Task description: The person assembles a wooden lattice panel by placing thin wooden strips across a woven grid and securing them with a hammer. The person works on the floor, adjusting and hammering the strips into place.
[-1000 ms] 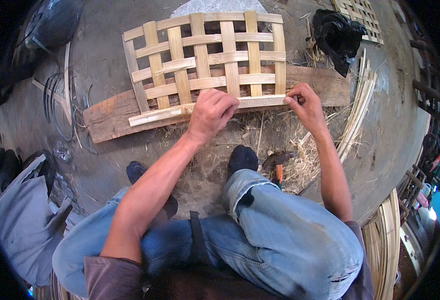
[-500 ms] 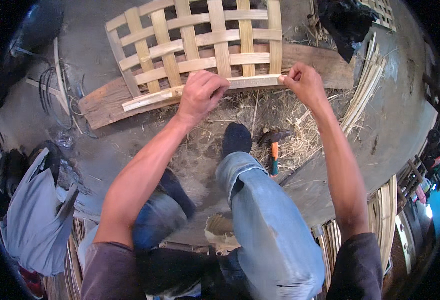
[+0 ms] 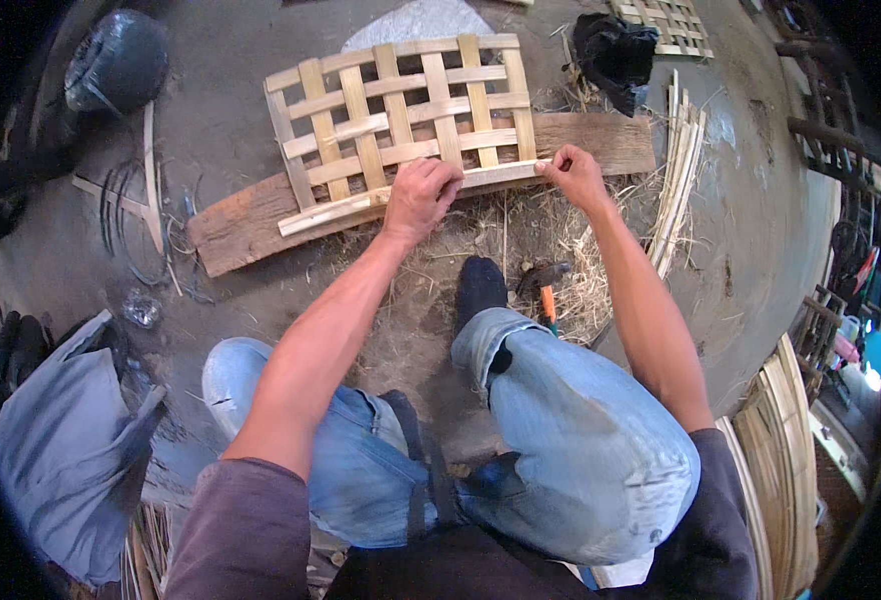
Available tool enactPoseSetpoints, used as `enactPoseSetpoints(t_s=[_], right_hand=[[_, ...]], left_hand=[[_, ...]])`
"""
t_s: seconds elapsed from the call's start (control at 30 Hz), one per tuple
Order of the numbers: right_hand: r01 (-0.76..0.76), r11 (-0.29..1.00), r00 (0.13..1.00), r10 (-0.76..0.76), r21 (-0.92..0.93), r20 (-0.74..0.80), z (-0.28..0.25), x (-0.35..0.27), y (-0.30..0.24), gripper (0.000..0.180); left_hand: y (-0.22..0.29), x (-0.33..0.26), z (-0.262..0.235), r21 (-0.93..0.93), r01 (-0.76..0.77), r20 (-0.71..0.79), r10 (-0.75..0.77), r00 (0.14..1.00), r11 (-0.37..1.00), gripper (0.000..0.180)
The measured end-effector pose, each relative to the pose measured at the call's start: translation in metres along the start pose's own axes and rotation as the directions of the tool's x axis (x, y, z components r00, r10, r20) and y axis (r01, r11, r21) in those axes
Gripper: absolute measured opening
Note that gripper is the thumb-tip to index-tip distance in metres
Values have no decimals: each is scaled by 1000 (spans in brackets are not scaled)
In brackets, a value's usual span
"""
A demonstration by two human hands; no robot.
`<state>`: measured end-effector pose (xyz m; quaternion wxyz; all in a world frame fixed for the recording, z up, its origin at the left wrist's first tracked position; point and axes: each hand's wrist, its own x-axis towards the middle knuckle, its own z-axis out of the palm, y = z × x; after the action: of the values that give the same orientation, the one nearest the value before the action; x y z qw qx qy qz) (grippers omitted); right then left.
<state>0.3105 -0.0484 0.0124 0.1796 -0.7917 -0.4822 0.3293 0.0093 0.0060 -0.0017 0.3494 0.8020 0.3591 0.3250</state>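
A woven panel of flat bamboo strips (image 3: 448,107) leans over a rough wooden plank (image 3: 241,220) on the ground in front of me. Along its near edge runs a pale bamboo strip (image 3: 336,211), crossing the ends of the upright strips. My left hand (image 3: 423,200) is closed on this strip near its middle, the fingers curled over it. At the strip's right end, my right hand (image 3: 574,176) pinches it between thumb and fingers.
A hammer (image 3: 548,300) with an orange and green handle lies by my foot among shavings (image 3: 591,290). Long split strips (image 3: 679,175) lie at the right, below a black plastic bag (image 3: 616,55). Grey cloth (image 3: 71,440) hangs at the left. More bamboo strips (image 3: 786,450) stand at lower right.
My view has shifted, so more of the panel's far edge and the floor behind shows. Both hands keep their hold on the near strip. My left knee has swung outward.
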Motion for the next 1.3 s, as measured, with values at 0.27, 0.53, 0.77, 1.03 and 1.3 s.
enactPoseSetpoints(t_s=[0.27,0.53,0.77,1.03,1.3], right_hand=[[36,999,999,-36,-11,-20,-3,7,-18,39],[31,999,998,-32,-12,-48,9,-2,-25,36],[-8,1000,1000,8,-18,9,2,1,-14,43],[17,1000,998,-17,-10,-53,8,2,-20,41],[-6,1000,1000,6,-21,-13,5,-1,-20,38]], left_hand=[[1,3,-8,28,-17,-58,19,998,999,11],[-4,-4,-11,65,-7,-4,8,1000,998,17],[2,-3,-10,35,-4,-16,5,1000,999,16],[-2,3,-9,28,9,-15,-9,1000,1000,13],[-3,-3,-8,13,-23,-20,23,1000,1000,15]])
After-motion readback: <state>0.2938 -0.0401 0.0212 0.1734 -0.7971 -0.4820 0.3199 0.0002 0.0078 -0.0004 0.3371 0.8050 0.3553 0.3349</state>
